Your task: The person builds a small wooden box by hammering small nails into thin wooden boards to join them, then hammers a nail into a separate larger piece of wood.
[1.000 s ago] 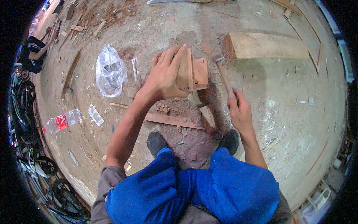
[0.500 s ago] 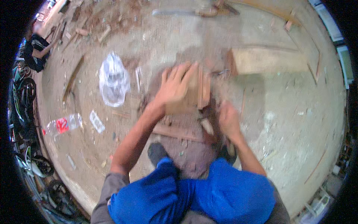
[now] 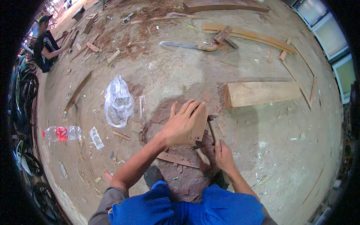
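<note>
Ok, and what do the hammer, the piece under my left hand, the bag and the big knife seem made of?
Hammer: pale handle, likely bare wood; dark head, probably metal.
Piece: seemingly unpainted wood, by its plain brown face.
Bag: thin plastic, since it's see-through, crinkled and shiny.
Big knife: smooth grey blade, probably metal; brownish handle, perhaps wood.

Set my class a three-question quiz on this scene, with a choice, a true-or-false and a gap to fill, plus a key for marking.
1. What does the right hand grip?
A) a knife
B) a hammer
C) a saw

2. True or false: the bottle with the red label lies on its side on the ground.

3. Fill the gap: the left hand holds a wooden piece, while a clear plastic bag lies on the ground to that hand's ____.

Key: 1. B; 2. True; 3. left
</note>
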{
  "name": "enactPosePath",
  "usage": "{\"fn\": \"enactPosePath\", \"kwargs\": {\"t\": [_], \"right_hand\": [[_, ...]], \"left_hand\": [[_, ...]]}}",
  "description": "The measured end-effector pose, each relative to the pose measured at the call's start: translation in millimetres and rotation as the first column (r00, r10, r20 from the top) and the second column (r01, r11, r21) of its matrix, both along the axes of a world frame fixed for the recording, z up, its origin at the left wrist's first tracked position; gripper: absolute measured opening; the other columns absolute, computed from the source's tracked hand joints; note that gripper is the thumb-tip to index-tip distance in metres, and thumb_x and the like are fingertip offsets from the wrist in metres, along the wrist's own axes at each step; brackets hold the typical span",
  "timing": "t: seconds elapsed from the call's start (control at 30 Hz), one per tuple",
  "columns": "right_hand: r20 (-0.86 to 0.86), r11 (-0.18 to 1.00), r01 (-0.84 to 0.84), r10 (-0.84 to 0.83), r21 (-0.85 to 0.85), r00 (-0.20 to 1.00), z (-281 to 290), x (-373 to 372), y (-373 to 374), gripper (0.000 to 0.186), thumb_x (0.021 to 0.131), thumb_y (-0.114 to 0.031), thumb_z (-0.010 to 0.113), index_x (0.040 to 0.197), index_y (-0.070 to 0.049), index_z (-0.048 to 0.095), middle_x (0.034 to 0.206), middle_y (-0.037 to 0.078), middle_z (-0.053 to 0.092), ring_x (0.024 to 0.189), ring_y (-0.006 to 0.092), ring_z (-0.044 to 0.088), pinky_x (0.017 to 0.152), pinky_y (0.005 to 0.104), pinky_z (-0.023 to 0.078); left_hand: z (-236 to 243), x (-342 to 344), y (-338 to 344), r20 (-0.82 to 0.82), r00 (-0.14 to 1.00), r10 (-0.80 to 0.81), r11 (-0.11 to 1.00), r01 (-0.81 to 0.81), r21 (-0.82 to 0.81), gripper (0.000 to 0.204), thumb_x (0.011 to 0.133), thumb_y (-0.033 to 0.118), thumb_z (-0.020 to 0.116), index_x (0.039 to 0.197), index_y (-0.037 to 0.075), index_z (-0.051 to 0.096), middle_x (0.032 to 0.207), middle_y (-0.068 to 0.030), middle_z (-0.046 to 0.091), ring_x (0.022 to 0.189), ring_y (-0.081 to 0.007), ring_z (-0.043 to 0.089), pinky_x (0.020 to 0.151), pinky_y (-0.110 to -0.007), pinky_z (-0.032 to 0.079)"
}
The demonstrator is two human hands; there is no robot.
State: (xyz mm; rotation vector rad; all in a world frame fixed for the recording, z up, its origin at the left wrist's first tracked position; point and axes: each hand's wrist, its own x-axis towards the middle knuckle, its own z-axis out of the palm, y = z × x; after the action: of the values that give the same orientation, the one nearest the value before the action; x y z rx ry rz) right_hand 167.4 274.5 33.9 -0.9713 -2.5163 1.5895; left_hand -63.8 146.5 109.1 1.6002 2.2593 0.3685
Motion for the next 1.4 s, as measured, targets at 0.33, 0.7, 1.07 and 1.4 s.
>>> {"fn": "enactPosePath", "kwargs": {"t": [0.33,0.7,1.07,1.4], "right_hand": [[-0.010,0.949,0.228,-0.232,0.217,0.973,-28,-16,39,0.038,0.108,-0.032,0.048,0.117,0.003,0.059,0.097,0.034,0.066,0.091,0.0527,0.065,0.076,0.0513,0.052],[-0.048,0.868,0.002,0.025,0.496,0.999,-43,-31,48,0.025,0.105,-0.024,0.054,0.110,-0.001,0.062,0.083,0.029,0.065,0.076,0.0515,0.063,0.061,0.0532,0.047],[0.010,0.940,-0.052,0.052,0.337,0.999,-10,-37,49,0.029,0.103,-0.027,0.059,0.110,0.001,0.062,0.084,0.028,0.068,0.079,0.0511,0.066,0.067,0.0555,0.051],[-0.212,0.645,0.184,-0.034,0.741,0.977,-39,-15,46,0.031,0.098,-0.017,0.064,0.121,0.004,0.063,0.102,0.026,0.067,0.088,0.0393,0.067,0.079,0.0436,0.054]], "left_hand": [[-43,-21,-13,0.048,0.999,0.015,0.995,-0.020,0.103,0.122,0.058,0.033,0.092,0.158,0.007,0.027,0.156,-0.0151,0.034,0.149,-0.0361,0.032,0.117,-0.068,0.024],[-33,-39,-32,0.172,0.985,-0.031,0.950,-0.025,0.310,0.124,0.048,0.023,0.093,0.156,0.007,0.033,0.155,-0.0192,0.039,0.146,-0.0379,0.038,0.119,-0.050,0.032],[-45,-43,-39,0.074,0.997,0.019,0.960,-0.039,0.276,0.117,0.052,0.011,0.091,0.154,0.004,0.034,0.151,-0.0207,0.043,0.143,-0.0397,0.041,0.119,-0.042,0.036],[-68,-68,-97,0.120,0.971,0.207,0.974,-0.216,0.071,0.125,0.057,0.018,0.096,0.159,0.005,0.025,0.165,-0.0209,0.027,0.155,-0.0411,0.018,0.128,-0.046,0.020]]}}
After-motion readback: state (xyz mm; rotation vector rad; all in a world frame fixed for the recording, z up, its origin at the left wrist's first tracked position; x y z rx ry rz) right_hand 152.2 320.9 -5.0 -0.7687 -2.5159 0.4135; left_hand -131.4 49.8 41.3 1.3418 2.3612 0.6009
